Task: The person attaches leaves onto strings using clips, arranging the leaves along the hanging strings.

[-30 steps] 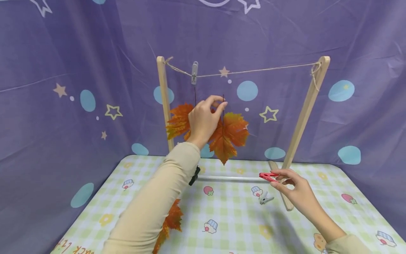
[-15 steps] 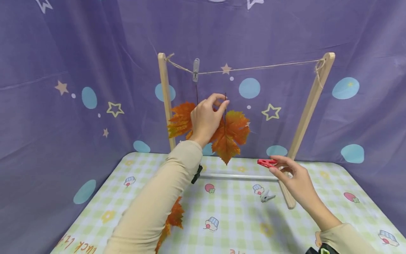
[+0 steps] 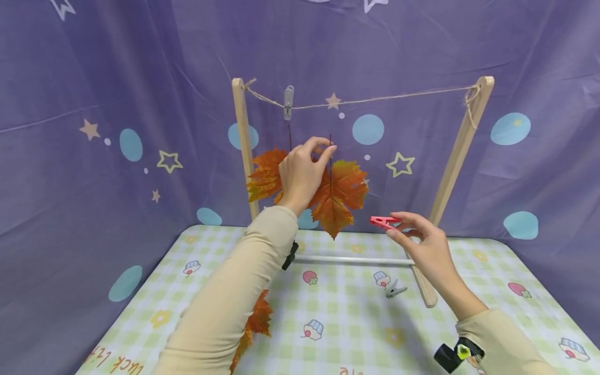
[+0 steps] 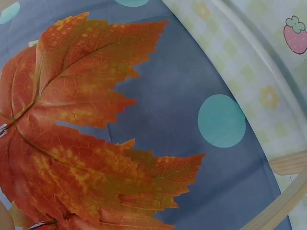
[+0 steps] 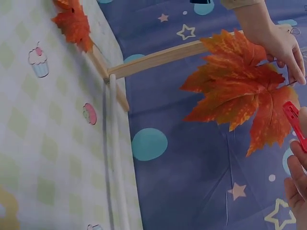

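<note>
My left hand (image 3: 302, 174) pinches the thin dark stem of an orange maple leaf (image 3: 338, 195), which hangs below the string (image 3: 375, 100). Between thumb and fingers of my right hand (image 3: 424, 245) is a red clothespin (image 3: 384, 222), its nose pointing left toward that leaf. A second maple leaf (image 3: 267, 179) hangs from the string by a grey clothespin (image 3: 288, 103), partly hidden behind my left hand. In the left wrist view the held leaf (image 4: 81, 163) fills the left side. The right wrist view shows the red clothespin (image 5: 293, 122) close to the leaf (image 5: 240, 96).
Wooden posts (image 3: 461, 151) hold the string at both ends, with a white rod (image 3: 351, 260) joining them low down. A grey clothespin (image 3: 395, 289) lies on the checked tablecloth (image 3: 347, 312). Another maple leaf (image 3: 257, 320) lies partly under my left sleeve. Purple curtain (image 3: 187, 62) stands behind.
My right hand has risen and moved a little left with the red clothespin, closer to the leaf. My left hand stays nearly in place, still pinching the stem.
</note>
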A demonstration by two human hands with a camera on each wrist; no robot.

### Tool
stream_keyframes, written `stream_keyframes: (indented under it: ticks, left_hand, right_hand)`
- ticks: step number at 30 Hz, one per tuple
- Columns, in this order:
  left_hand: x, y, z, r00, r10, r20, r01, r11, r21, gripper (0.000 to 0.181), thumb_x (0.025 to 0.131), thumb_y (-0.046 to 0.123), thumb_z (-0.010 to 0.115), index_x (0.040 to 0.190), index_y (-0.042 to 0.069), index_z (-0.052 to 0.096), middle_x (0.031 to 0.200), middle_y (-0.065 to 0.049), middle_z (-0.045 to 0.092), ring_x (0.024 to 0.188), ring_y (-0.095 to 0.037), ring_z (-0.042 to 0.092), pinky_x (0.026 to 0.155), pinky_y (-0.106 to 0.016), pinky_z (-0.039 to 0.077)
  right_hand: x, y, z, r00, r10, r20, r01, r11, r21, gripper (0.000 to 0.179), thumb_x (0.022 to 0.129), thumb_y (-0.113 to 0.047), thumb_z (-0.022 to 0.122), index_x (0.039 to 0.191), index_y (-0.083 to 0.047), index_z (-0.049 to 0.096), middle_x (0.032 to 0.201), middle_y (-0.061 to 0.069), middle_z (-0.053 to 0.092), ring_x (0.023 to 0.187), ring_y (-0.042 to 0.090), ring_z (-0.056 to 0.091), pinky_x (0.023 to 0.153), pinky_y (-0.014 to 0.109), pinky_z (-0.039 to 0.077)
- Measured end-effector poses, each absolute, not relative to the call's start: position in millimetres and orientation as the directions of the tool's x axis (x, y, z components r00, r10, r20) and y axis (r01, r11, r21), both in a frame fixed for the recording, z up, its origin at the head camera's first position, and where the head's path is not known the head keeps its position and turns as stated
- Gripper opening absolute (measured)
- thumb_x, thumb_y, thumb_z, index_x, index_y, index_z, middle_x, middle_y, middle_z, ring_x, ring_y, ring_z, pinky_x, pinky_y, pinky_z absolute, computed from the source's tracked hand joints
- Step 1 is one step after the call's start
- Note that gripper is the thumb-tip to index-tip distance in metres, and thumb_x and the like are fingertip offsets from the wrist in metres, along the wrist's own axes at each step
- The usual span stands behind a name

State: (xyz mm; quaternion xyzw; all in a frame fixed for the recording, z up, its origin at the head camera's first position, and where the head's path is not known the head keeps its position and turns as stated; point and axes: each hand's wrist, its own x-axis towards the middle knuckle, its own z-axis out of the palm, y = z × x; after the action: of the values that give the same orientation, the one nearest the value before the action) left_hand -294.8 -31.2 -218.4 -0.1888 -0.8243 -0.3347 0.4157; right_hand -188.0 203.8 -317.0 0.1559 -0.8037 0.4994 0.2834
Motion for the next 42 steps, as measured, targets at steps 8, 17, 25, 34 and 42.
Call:
stream_keyframes:
  ticks: [8, 17, 25, 34, 42]
  left_hand:
    - [-294.9, -27.9, -218.2, -0.591, 0.019, 0.807, 0.574, 0.712, 0.403, 0.027, 0.097, 0.045, 0.061, 0.108, 0.024, 0.073, 0.087, 0.008, 0.07, 0.054, -0.014, 0.044, 0.05, -0.03, 0.033]
    - [-295.5, -27.4, -220.0, -0.591, -0.007, 0.806, 0.552, 0.726, 0.411, 0.027, 0.097, 0.046, 0.061, 0.106, 0.023, 0.074, 0.085, 0.008, 0.069, 0.055, -0.014, 0.044, 0.051, -0.03, 0.033]
    - [-298.1, -26.4, -217.7, -0.586, -0.007, 0.81, 0.555, 0.724, 0.409, 0.029, 0.096, 0.048, 0.061, 0.106, 0.024, 0.074, 0.088, 0.01, 0.07, 0.059, -0.013, 0.047, 0.052, -0.029, 0.035]
    - [-297.8, -25.6, -216.4, -0.578, -0.009, 0.816, 0.552, 0.733, 0.398, 0.028, 0.096, 0.048, 0.062, 0.105, 0.024, 0.075, 0.087, 0.009, 0.07, 0.058, -0.013, 0.045, 0.05, -0.029, 0.033]
    - [-297.5, -27.1, -214.6, -0.571, -0.029, 0.821, 0.549, 0.729, 0.408, 0.027, 0.096, 0.047, 0.063, 0.104, 0.024, 0.075, 0.086, 0.009, 0.07, 0.059, -0.013, 0.047, 0.051, -0.03, 0.034]
  right_hand:
    - [-195.6, 194.6, -305.3, -0.802, 0.044, 0.596, -0.521, 0.435, -0.734, 0.038, 0.092, -0.012, 0.073, 0.129, -0.008, 0.066, 0.101, 0.007, 0.067, 0.089, 0.005, 0.061, 0.081, 0.015, 0.046]
    - [-206.0, 185.1, -285.9, -0.777, 0.062, 0.626, -0.545, 0.431, -0.719, 0.04, 0.09, -0.015, 0.075, 0.128, -0.008, 0.066, 0.098, 0.01, 0.069, 0.087, 0.004, 0.061, 0.08, 0.016, 0.046]
    - [-215.1, 180.0, -270.0, -0.771, 0.088, 0.63, -0.534, 0.45, -0.716, 0.039, 0.088, -0.017, 0.078, 0.125, -0.009, 0.069, 0.098, 0.01, 0.071, 0.083, 0.006, 0.062, 0.076, 0.017, 0.047]
    - [-222.7, 178.0, -256.6, -0.762, 0.128, 0.634, -0.518, 0.467, -0.717, 0.041, 0.086, -0.019, 0.08, 0.124, -0.009, 0.07, 0.104, 0.013, 0.071, 0.085, 0.009, 0.062, 0.076, 0.02, 0.048]
    - [-230.8, 177.2, -247.9, -0.744, 0.168, 0.646, -0.511, 0.479, -0.714, 0.039, 0.085, -0.02, 0.081, 0.12, -0.007, 0.072, 0.093, 0.006, 0.07, 0.073, 0.015, 0.062, 0.064, 0.018, 0.047]
